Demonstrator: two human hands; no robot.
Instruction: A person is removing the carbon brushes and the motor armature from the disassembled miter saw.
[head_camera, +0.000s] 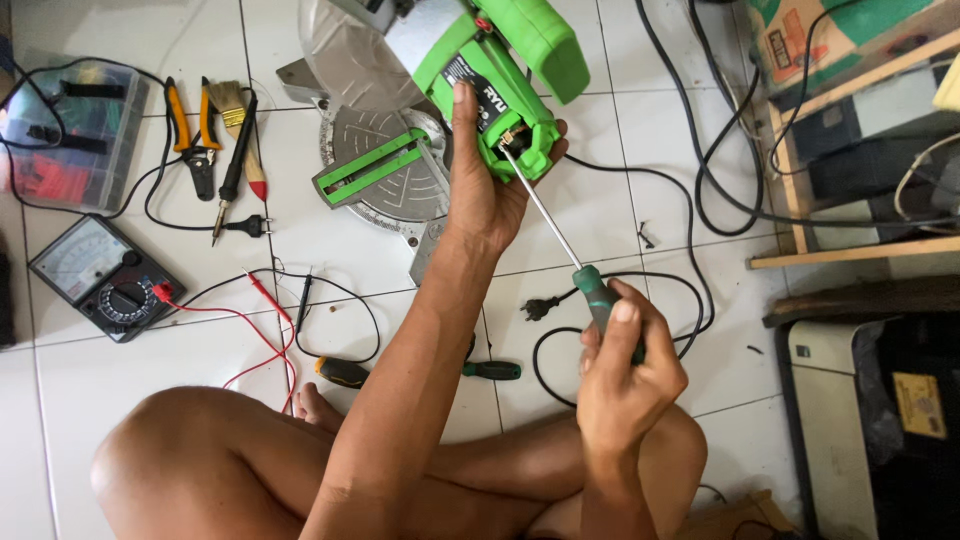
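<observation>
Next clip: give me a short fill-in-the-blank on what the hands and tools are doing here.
1. The right hand grips a long screwdriver by its ____ handle.
2. The left hand steadies the ____ housing of the power saw.
3. The analog multimeter lies on the ____ floor, left of the person.
4. The multimeter's probe leads are red and ____.

Missing words: green; green; tiled; black

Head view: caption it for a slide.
Left hand steadies a green saw while right hand drives a screwdriver into it.
</observation>
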